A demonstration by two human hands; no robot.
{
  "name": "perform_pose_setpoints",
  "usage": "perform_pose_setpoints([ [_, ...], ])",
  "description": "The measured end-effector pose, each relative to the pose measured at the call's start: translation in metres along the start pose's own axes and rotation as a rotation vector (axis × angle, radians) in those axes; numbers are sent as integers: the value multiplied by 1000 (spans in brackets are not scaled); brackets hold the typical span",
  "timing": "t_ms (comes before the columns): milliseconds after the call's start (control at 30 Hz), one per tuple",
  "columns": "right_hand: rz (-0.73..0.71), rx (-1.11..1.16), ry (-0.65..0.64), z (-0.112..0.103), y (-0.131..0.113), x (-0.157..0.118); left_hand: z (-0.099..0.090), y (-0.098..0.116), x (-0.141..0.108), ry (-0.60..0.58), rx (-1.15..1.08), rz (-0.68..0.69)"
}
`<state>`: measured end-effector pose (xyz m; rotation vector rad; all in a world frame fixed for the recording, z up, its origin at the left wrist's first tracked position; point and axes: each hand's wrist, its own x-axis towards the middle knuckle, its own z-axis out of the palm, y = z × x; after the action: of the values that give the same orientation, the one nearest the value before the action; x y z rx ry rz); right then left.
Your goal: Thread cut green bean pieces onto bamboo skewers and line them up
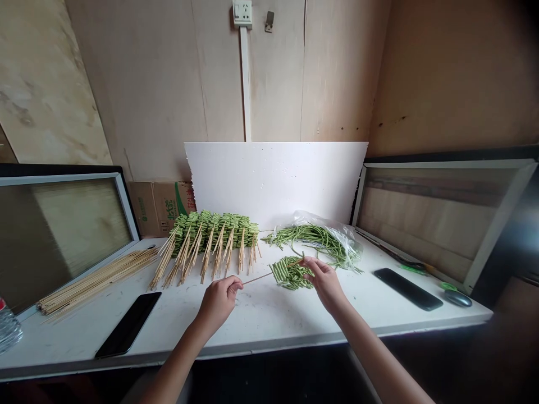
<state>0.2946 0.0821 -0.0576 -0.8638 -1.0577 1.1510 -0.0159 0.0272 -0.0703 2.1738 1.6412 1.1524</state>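
My left hand (223,294) is closed on the bare end of a thin wooden skewer (256,278), held above the white table. At the skewer's other end, my right hand (322,278) pinches a green bean piece near the tip. Behind and below that end lies a pile of cut bean pieces (290,273); which pieces are on the skewer is hard to tell. Long green beans (309,234) spill from a clear plastic bag (351,244) behind my right hand. Stacked skewers of beans (210,230) stand to the left, their stick ends towards me.
Loose wooden skewers (101,275) lie at the left, behind a black phone (128,325). Another dark phone (408,289), a mouse (457,298) and green-handled scissors (447,286) are at the right. A white board (275,179) stands at the back; a plastic bottle (8,328) is far left.
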Motion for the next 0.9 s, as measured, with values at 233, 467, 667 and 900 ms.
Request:
perform_pose_setpoints([
  [233, -110, -96, 47, 10, -1, -11, -1, 4, -1, 22, 34, 24],
  [467, -94, -92, -37, 29, 13, -25, 5, 10, -3, 13, 14, 37],
  [667, -54, -117, -49, 29, 13, -24, 4, 5, 0, -5, -19, -18],
  [900, 79, -123, 4, 10, 20, -10, -2, -33, 7, -70, 45, -96],
])
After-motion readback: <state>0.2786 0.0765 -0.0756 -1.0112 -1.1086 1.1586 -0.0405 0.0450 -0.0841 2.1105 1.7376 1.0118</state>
